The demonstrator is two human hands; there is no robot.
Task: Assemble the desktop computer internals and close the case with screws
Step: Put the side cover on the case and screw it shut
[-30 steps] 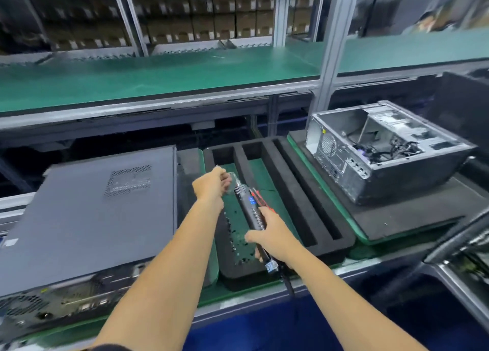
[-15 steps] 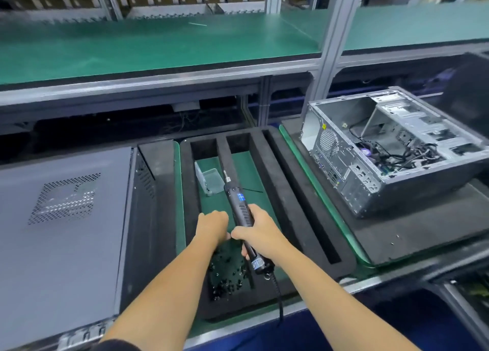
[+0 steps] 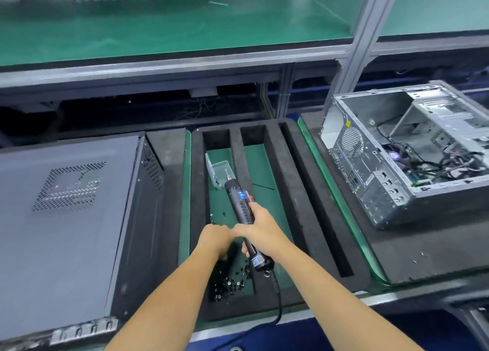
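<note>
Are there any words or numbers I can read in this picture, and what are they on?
No text here reads clearly.
Electric screwdriver: a lit blue display, characters too blurred to read.
Label near the screwdriver's cord end, below the right hand: too small to read.
Open computer case: a small yellow sticker on its back panel, too small to read.
Closed computer case: no text visible.

I stand at a computer assembly line in a factory: a green-matted shelf [image 3: 158, 27] on aluminium framing [image 3: 367, 33] above my surface, foam trays [image 3: 299, 192], loose screws [image 3: 230, 282], and desktop cases, one closed [image 3: 58, 218], one open [image 3: 412, 149].
</note>
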